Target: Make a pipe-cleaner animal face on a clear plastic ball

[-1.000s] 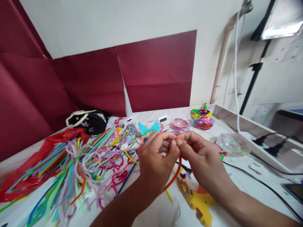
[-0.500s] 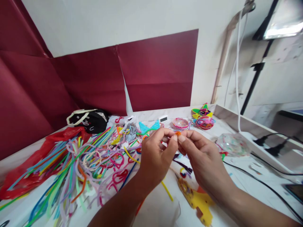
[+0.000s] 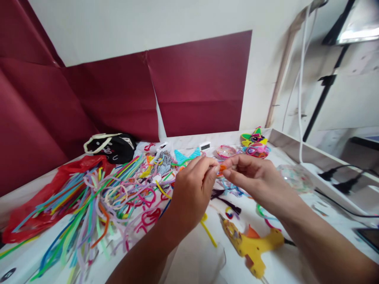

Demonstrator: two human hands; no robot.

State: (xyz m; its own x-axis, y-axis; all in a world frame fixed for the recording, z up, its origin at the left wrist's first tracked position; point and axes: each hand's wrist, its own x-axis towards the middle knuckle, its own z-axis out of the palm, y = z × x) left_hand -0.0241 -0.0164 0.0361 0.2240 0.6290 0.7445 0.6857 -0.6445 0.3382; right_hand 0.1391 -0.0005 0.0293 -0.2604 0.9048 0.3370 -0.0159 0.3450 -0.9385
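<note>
A small orange piece [image 3: 222, 169], likely a bent length of pipe cleaner, is pinched between both hands above the table. My left hand [image 3: 197, 183] closes thumb and fingers on its left side, hiding part of it. From the right, my right hand [image 3: 251, 177] pinches it between thumb and forefinger. Below the hands lies a yellow hot glue gun [image 3: 251, 246], its nozzle pointing up and left. A yellow pipe cleaner [image 3: 209, 232] and black tassel-like strands [image 3: 227, 203] lie near it.
Many coloured pipe cleaners [image 3: 85, 213] spread over the left side, partly on a red plastic bag [image 3: 20, 221]. A black pouch [image 3: 118, 148] stands behind. Clear plastic bowls [image 3: 226, 151], finished colourful crafts [image 3: 256, 144] and a power strip [image 3: 314, 173] are at the back right.
My right hand has shifted slightly up and right, uncovering more of the glue gun. My left hand has turned a little, back of hand more upward. The orange piece stays between them.
</note>
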